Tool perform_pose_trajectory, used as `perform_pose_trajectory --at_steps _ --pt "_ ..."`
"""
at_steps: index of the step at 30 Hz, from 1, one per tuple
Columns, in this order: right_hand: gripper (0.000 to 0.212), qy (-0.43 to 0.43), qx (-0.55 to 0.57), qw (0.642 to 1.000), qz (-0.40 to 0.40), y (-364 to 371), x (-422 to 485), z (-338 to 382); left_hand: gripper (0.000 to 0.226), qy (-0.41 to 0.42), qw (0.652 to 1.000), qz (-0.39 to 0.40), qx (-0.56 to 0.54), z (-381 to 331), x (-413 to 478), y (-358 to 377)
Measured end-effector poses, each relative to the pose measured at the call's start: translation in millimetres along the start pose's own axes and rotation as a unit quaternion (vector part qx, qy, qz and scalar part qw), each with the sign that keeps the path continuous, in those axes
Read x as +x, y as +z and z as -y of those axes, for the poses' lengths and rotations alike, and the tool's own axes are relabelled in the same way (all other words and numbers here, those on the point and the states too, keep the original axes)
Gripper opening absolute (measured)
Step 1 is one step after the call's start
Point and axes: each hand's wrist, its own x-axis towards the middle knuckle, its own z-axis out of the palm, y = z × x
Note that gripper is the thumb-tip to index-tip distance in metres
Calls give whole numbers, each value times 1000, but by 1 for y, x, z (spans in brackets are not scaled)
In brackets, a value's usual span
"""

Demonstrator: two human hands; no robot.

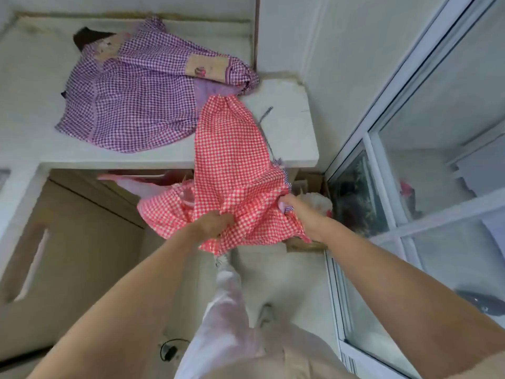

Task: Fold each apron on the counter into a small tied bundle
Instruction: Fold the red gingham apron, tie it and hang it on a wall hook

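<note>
Looking down from my head camera, I see both of my bare arms reaching forward to a red-and-white checked apron (232, 165). Its top end lies on the right part of the pale bench (289, 105). The rest spills over the bench's front edge and hangs in the air in front of me.

My left hand (210, 222) is curled into the bunched cloth near the apron's lower middle. My right hand (297, 212) pinches the apron's right edge, together with a bit of pale lilac fabric. The two hands are apart, with gathered cloth between them.

A thin striped tie (266, 113) trails across the bench just right of the red apron and runs down behind it.

A purple-and-white checked apron (131, 105) with beige printed patches lies spread and rumpled on the bench to the left. Its right edge touches the top of the red apron.

Under the bench on the left is a tan cabinet door (68, 242) with a long slot handle. The hanging red cloth hides part of the open space under the bench.

A white-framed glass door (382, 165) fills the right side. Just past my right hand is something white and fluffy (318, 199); I cannot tell what it is.

Below, I see my pale trouser leg (226, 296) and a black cable (170, 351) on the floor.
</note>
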Motion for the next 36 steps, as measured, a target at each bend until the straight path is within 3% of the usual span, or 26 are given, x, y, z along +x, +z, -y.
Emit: perform_pose_trajectory --at_steps 2,4,10,12,15,17,19,21,24,27,29,30,32,34,36 --pt "29 5 -74 996 54 -2 -12 -22 70 -7 999 36 32 14 -18 22" --pt "57 -14 -139 988 61 -2 -16 -40 61 -10 998 35 46 25 -25 32" --pt "42 -115 -165 978 49 5 -30 -47 49 7 999 8 30 42 -30 29" --pt "37 -125 -204 967 84 10 -32 -41 66 51 999 -3 -19 43 -29 24" --pt "51 -110 -299 932 173 22 -37 -33 86 172 979 -84 -67 34 -37 17" --pt "54 -95 -359 907 200 31 -39 -30 70 204 975 -47 -70 26 -38 12" --pt "52 -86 -391 894 201 40 -38 -28 43 178 983 38 23 20 -38 9" --pt "47 -71 -405 892 189 42 -41 -25 25 167 975 42 141 23 -32 8" --pt "40 -57 -386 908 151 40 -42 -17 24 176 977 -33 117 31 -28 0" --pt "80 -66 -336 938 56 29 -40 -8 31 190 976 -96 47 29 -32 -14" --pt "94 -31 -341 939 26 20 -38 -1 30 207 967 -146 2 24 -36 -25" --pt "90 -22 -371 928 12 17 -39 4 29 213 961 -174 -23 22 -39 -32" --pt "62 -44 -422 902 -80 6 -32 9 30 216 946 -232 -67 20 -41 -48" --pt "33 -115 -373 892 -227 -9 -22 14 30 219 928 -276 -120 16 -42 -67" --pt "24 -185 -297 872 -342 -23 -18 22 30 222 913 -305 -158 12 -44 -84"
